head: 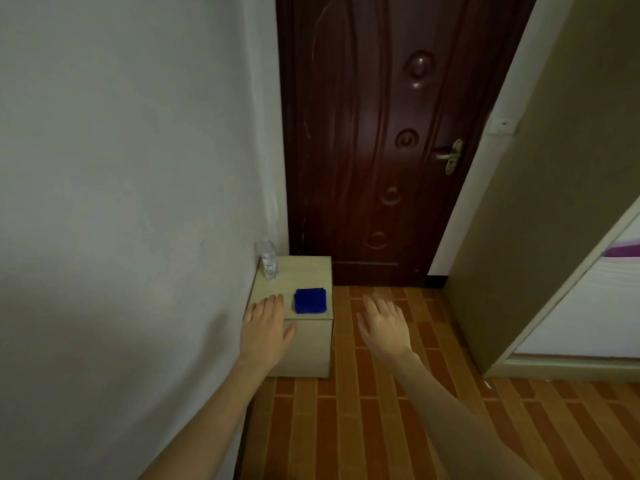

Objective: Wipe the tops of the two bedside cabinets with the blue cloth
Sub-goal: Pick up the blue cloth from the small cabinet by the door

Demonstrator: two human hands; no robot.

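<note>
The folded blue cloth (310,300) was laid on the near right of the bedside cabinet (306,270) top. The left hand (265,327) was held beside it and the right hand (382,323) above the tiled floor (363,427), fingers straight, nothing grasped.

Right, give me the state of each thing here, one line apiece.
bedside cabinet: standing against the wall.
blue cloth: folded, flat on the cabinet top, unheld.
water bottle: upright, back corner of the top.
door: looks shut.
left hand: open, at the cabinet's front edge, beside the cloth.
right hand: open, over the floor, holding nothing.
</note>
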